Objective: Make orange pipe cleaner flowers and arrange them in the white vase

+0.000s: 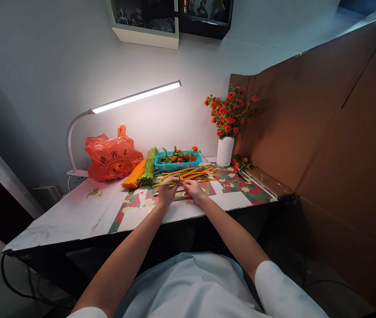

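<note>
Above the front part of the table, my left hand (167, 193) is closed on a green pipe cleaner (162, 183) that sticks out to its left. My right hand (193, 191) meets it, its fingertips pinched on the same stem near the left fingers. The exact spot between the fingertips is too small to make out. Just behind both hands lie loose orange pipe cleaners (191, 172). To the left are a thick green pipe cleaner bundle (149, 167) and an orange bundle (134, 176).
Behind the hands stands a blue basket (171, 167) with orange flowers. A white ribbed vase (225, 151) holds more flowers (227, 112). An orange plastic bag (111, 154) sits under a lit lamp (138, 97). Cardboard (333, 119) walls the right side of the table (71, 212).
</note>
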Demonstrator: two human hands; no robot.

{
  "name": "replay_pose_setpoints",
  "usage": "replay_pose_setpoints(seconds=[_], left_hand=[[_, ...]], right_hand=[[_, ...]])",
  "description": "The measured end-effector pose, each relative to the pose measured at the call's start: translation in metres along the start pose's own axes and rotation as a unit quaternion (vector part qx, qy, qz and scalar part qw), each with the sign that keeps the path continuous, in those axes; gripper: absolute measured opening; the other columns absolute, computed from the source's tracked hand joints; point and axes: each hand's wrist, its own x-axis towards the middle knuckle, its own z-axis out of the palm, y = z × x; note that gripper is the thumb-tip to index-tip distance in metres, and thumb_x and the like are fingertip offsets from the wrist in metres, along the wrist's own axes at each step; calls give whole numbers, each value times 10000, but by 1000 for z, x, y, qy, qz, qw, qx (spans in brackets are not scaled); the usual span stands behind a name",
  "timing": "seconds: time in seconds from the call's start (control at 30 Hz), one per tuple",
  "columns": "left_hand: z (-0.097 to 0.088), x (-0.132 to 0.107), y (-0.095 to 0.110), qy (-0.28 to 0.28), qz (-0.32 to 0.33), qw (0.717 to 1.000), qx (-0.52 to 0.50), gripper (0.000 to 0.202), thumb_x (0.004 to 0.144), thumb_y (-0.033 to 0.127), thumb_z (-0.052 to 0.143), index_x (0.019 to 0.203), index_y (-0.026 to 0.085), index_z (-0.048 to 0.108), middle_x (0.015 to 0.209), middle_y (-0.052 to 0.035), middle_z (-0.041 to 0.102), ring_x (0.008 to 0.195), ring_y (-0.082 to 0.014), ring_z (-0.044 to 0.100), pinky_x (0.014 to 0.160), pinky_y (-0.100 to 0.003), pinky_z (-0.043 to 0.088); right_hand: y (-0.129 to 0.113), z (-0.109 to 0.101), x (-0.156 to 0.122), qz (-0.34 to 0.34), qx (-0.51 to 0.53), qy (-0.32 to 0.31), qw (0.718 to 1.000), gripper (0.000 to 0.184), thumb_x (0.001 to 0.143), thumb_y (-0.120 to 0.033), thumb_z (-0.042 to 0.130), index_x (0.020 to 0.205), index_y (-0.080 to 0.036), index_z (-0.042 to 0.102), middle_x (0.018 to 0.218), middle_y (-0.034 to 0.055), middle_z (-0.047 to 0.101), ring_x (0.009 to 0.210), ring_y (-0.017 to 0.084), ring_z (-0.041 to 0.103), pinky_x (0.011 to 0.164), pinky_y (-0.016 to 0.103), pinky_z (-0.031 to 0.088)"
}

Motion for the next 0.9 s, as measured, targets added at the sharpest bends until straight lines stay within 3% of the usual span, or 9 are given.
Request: replay_pose_setpoints(seconds=[0.07, 0.17, 0.23, 0.53, 0.67, 0.77, 0.9], left_hand=[[0, 0, -1, -3, -53, 998, -33, 242, 683, 431, 737, 733, 196, 706, 756, -48, 714, 728, -201, 670, 693, -347, 565], [0, -1, -3, -3, -147, 986, -82, 335, 625, 480, 768, 734, 171, 698, 720, -51, 710, 687, -203, 681, 669, -352, 582], [0, -1, -3, -1, -186, 977, -107, 377, 590, 494, 789, 737, 160, 695, 712, -50, 709, 679, -203, 684, 679, -364, 589], [2, -2, -2, -1, -224, 962, -159, 466, 522, 507, 824, 763, 136, 681, 756, -66, 722, 724, -225, 700, 710, -389, 594], [2, -1, -6, -2, -231, 961, -150, 477, 513, 510, 821, 763, 132, 671, 722, -58, 709, 692, -214, 692, 687, -370, 583], [2, -1, -1, -16, -240, 959, -151, 498, 525, 502, 815, 816, 136, 646, 738, -52, 704, 698, -203, 685, 657, -338, 571], [2, 0, 10, -32, -250, 950, -184, 577, 566, 489, 800, 954, 172, 515, 784, -35, 699, 750, -190, 678, 587, -269, 531]], right_hand=[[0, -2, 0, -77, -46, 33, 995, 339, 669, -490, 705, 671, -191, 545, 552, -52, 472, 470, 83, 429, 446, 217, 362], [0, -6, -3, -217, -143, 93, 961, 178, 694, -342, 703, 733, -188, 622, 696, -4, 550, 605, 113, 486, 571, 241, 414], [-1, -8, -6, -258, -195, 100, 941, 96, 722, -281, 676, 753, -194, 653, 748, 12, 555, 635, 124, 486, 615, 257, 416], [1, -4, -9, -304, -294, 114, 899, 166, 807, -256, 590, 657, -201, 635, 696, 26, 504, 661, 159, 478, 656, 280, 374], [2, -2, -10, -306, -308, 112, 894, 182, 807, -223, 561, 629, -196, 591, 708, 30, 513, 656, 152, 474, 655, 276, 370], [1, -2, -10, -285, -270, 99, 915, 191, 771, -254, 605, 591, -198, 575, 659, 16, 515, 629, 144, 472, 638, 271, 386], [-3, -6, -7, -210, -101, 114, 966, 152, 766, -333, 607, 736, -189, 646, 731, 22, 605, 658, 137, 526, 618, 254, 428]])
